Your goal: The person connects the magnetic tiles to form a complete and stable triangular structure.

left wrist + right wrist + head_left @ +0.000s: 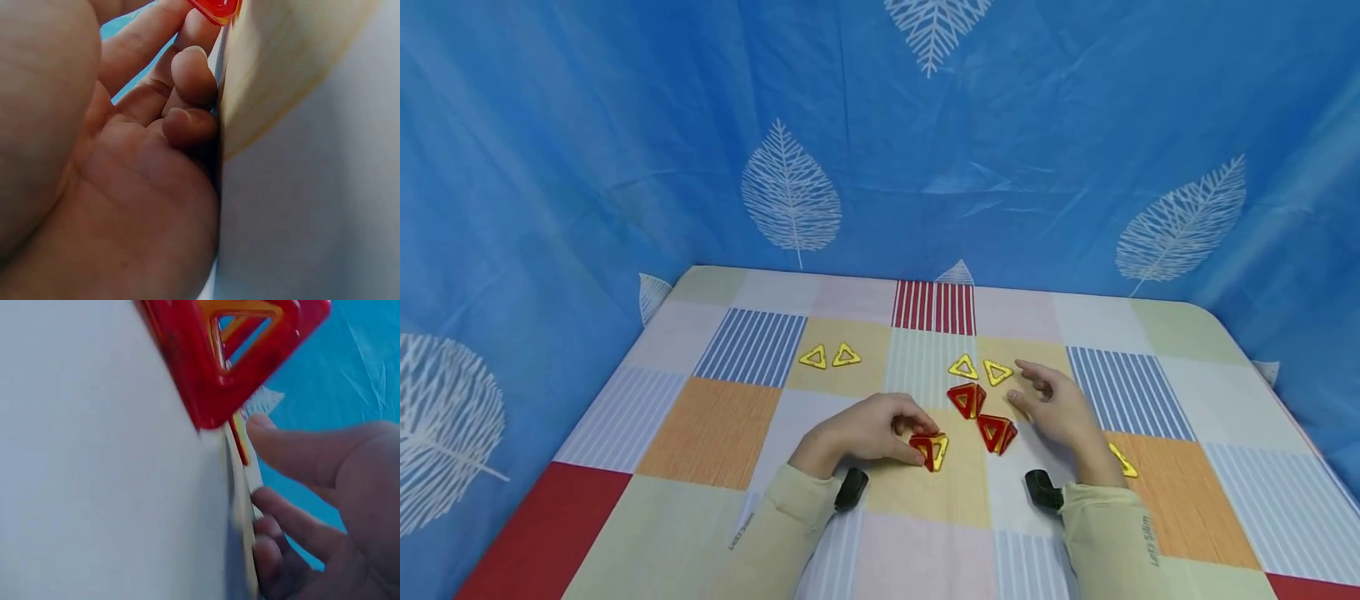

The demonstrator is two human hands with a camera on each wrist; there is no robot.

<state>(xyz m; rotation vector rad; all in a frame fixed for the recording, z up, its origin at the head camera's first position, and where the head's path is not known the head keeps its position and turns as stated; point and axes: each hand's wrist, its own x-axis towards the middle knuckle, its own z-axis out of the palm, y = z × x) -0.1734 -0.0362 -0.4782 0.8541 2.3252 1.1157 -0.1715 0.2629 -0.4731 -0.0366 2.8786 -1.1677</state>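
Note:
In the head view my left hand (880, 427) rests low on the table, thumb and fingers pinching a small piece made of red and yellow triangle magnetic tiles (931, 450). A red corner of it (219, 7) shows at the top of the left wrist view. My right hand (1062, 410) holds nothing; its fingers point left, parted from the thumb. Left of it stand two red pyramid-like tile pieces, one farther (966, 400) and one nearer (997, 433). Just beyond its fingertips lie two flat yellow triangle tiles, one nearer the hand (997, 372) and one farther left (963, 367).
Two more yellow triangle tiles, one at left (813, 357) and one beside it (846, 354), lie toward the back left. Another yellow tile (1122, 460) is partly behind my right wrist. A patchwork cloth (707, 433) covers the table, and a blue leaf-print curtain (1000, 167) surrounds it.

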